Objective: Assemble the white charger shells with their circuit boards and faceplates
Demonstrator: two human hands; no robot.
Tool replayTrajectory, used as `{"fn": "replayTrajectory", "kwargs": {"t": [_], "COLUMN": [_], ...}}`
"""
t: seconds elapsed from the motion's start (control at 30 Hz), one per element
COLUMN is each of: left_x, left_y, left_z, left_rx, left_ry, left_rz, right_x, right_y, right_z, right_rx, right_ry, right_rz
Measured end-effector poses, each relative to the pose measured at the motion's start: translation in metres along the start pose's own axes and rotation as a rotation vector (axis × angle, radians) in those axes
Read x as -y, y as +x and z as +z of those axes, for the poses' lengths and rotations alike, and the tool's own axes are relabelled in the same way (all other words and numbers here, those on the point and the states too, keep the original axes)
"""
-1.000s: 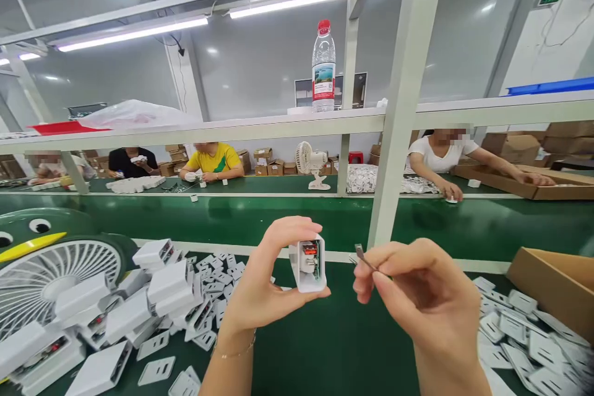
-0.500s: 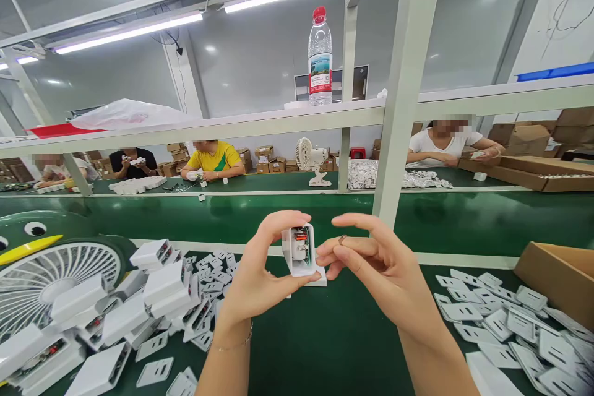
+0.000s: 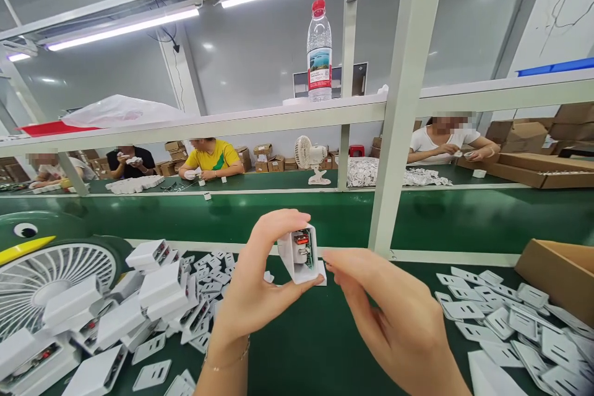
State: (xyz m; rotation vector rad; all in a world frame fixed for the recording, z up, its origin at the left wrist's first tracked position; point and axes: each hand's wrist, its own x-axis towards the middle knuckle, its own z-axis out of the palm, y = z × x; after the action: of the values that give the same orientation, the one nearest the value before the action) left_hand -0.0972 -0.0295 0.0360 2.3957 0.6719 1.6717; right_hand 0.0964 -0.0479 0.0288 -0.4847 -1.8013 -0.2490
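Observation:
My left hand [image 3: 253,281] is closed around a white charger housing [image 3: 286,257], thumb below and fingers on top. Its open end faces me and to the right, showing a circuit board and a red-orange USB port [image 3: 301,239] inside. Just right of that opening is my right hand [image 3: 394,312], its back turned to me and its fingers bent together. The fingertips point at the housing's right edge; whether they hold a small piece is hidden. Beneath the housing, a white flat piece [image 3: 323,273] shows partly.
White chargers [image 3: 162,284] are heaped at left beside a green cartoon fan [image 3: 51,291]. Slotted white cover plates [image 3: 464,310] lie at right near a cardboard box [image 3: 557,275]. A frame post [image 3: 394,136] rises ahead. Several people sit across the green bench.
My right hand has turned over and its spread fingers have drawn together beside the housing. My left hand keeps its hold almost unmoved. The view has shifted slightly.

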Motion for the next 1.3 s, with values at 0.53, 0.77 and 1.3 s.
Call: {"fn": "replayTrajectory", "kwargs": {"t": [0.53, 0.77, 1.3], "left_x": [-0.014, -0.013, -0.013], "left_y": [0.002, 0.005, 0.006], "left_z": [0.000, 0.000, 0.006], "left_rx": [0.023, 0.041, 0.060], "left_ry": [0.224, 0.276, 0.477], "left_rz": [0.012, 0.053, 0.134], "right_x": [-0.004, -0.002, 0.000], "right_y": [-0.003, 0.001, 0.003], "right_z": [0.008, 0.007, 0.004], "right_rx": [-0.048, -0.064, -0.032], "right_ry": [-0.041, -0.074, -0.258], "right_rz": [-0.056, -0.042, -0.065]}}
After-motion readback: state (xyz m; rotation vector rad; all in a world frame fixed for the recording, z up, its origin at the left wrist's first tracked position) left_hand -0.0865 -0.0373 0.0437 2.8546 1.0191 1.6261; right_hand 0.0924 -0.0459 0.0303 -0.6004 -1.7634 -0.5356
